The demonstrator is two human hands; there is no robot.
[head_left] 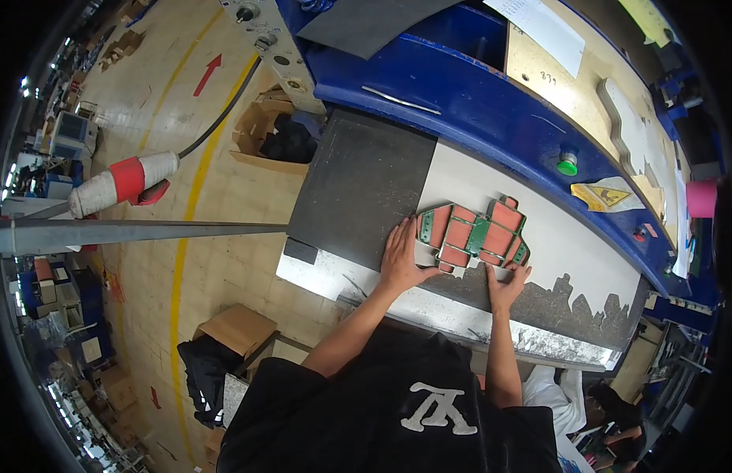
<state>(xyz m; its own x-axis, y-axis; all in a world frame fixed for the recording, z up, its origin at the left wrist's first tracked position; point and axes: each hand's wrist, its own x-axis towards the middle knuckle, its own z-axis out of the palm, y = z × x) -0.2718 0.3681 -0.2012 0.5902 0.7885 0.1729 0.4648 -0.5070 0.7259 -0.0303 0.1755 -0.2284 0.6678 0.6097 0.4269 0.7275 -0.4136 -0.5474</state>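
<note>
A cutting die [478, 236] with green metal walls and salmon-red foam lies on a pale sheet [539, 206]. My left hand [399, 258] is at its left end, fingers along the side and thumb at the near edge. At the die's near right corner, my right hand [506, 288] grips the edge with thumb and fingers. Beneath the sheet is a dark cutting board [370, 173]. The sheet's near edge is jagged, with cut-out outlines showing the dark board toward the right. Part of the sheet is hidden under the die.
Behind the board runs a blue machine beam [476, 118] with a green button [567, 163]. A bright metal strip [326, 274] edges the near side. At left are a grey bar [145, 233], a hanging red-and-white handle [125, 181] and a cardboard box [259, 130]. Another person [618, 418] is at lower right.
</note>
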